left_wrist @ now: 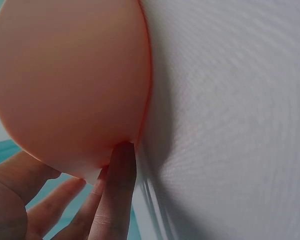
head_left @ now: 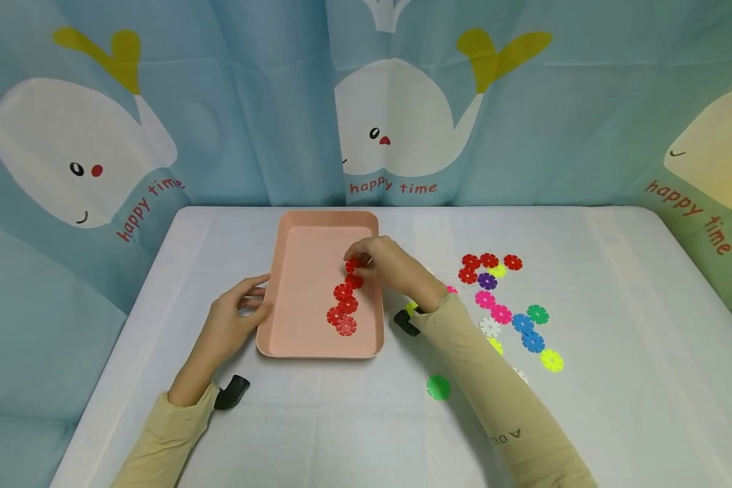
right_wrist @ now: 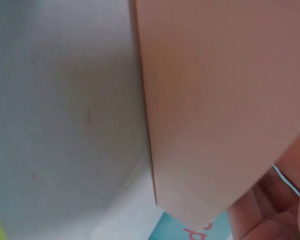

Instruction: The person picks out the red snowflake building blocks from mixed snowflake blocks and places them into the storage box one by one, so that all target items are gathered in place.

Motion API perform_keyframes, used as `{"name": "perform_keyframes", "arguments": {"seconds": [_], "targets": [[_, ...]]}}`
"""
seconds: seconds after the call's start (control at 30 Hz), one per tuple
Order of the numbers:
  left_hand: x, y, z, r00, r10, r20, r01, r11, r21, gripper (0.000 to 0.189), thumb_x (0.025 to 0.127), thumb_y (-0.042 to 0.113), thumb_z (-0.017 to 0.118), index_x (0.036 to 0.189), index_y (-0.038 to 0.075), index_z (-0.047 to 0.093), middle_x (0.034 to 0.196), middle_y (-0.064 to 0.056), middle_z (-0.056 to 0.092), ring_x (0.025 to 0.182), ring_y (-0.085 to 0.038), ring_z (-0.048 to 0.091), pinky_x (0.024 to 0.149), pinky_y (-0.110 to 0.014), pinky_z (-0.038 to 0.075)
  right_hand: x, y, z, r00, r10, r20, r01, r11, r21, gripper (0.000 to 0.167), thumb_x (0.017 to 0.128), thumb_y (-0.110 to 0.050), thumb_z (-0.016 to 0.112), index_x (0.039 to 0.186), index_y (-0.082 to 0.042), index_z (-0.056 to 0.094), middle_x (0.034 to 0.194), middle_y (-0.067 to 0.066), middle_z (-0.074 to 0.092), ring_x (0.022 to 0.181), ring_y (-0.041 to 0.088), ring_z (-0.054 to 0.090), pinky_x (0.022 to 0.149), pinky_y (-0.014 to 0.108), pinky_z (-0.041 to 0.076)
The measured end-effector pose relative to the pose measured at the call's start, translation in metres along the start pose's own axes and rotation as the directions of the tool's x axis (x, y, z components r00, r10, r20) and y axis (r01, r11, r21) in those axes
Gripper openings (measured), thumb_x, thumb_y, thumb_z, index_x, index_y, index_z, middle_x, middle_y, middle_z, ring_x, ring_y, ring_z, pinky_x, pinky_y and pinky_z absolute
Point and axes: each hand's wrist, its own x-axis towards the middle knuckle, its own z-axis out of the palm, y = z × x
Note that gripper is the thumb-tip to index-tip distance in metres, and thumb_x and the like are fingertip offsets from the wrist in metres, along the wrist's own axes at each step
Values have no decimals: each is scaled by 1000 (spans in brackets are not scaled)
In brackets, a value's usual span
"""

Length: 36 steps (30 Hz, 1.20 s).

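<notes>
Red disc [head_left: 352, 265] pinched in right grip [head_left: 385, 268] over pink tray [head_left: 308, 234]; left grip [head_left: 234, 322] relaxed, touching tray edge.

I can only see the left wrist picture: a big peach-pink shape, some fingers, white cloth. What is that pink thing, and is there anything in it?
Observer: It is a shallow pink plastic tray on a table with a white cloth. A chain of red snowflake-shaped plastic discs lies inside it.
Operator: What is the other hand doing?
Observer: The right hand is over the tray, pinching the red disc at the chain's far end.
Operator: And the hand I see?
Observer: The left hand rests against the tray's left rim, fingers touching it.
Operator: Any more discs?
Observer: Yes, loose mixed-colour discs lie on the cloth right of the tray, and one green disc lies nearer the person.
</notes>
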Motion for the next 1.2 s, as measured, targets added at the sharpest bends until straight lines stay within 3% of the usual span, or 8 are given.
{"name": "perform_keyframes", "arguments": {"seconds": [0.17,0.4,0.67,1.07,1.2], "targets": [[0,0,0,1000,-8,5,8,1000,5,49,95,6,66,142,6,52,125,-20,65,107,-32,67,90,-41,51,4,1,3,1000,-5,21,5,999,31,18,86,0,75,104,-1,73,94,8,72,87,19,65,83,31,56],[0,-1,0,1000,-16,7,16,1000,2,50,95,6,66,142,5,52,125,-20,65,107,-32,67,89,-36,52,8,1,7,1000,-10,27,8,998,57,19,86,1,75,104,0,73,95,9,71,87,20,66,84,31,55],[0,-1,0,1000,-2,4,2,1000,0,49,95,5,65,142,4,52,125,-21,64,107,-33,67,91,-43,51,13,0,12,999,16,45,-17,1000,16,19,87,-2,75,105,0,72,97,9,71,90,21,64,86,31,55],[1,0,0,1000,-14,10,14,1000,10,50,95,6,65,143,5,52,125,-20,65,107,-31,67,90,-40,51,17,1,13,999,3,50,-4,1000,11,24,86,-2,76,110,3,72,99,12,72,89,22,67,85,31,55],[0,-1,0,1000,-15,11,15,1000,7,49,95,6,66,142,5,52,125,-20,64,107,-31,67,88,-33,52,18,0,13,998,6,56,-7,1000,10,26,86,-2,76,111,4,71,100,13,72,90,23,67,85,32,55]]}}
